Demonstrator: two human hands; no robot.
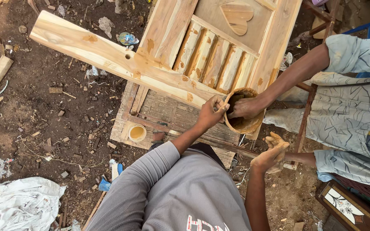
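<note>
- Wooden door (219, 51) lies flat over the dirt, loose plank (108, 55) slanted across it.
- Co-worker's hand (247, 107) reaches into the bowl (243, 124) of brown paste at the door's near edge.
- Left hand (212, 112) at the bowl's rim, fingers pinched together; can't tell on what.
- Right hand (271, 156) just off the door's near corner, paste-smeared, loosely curled, holding nothing.
- Small yellow cup (137, 133) by the door's lower left corner.
</note>
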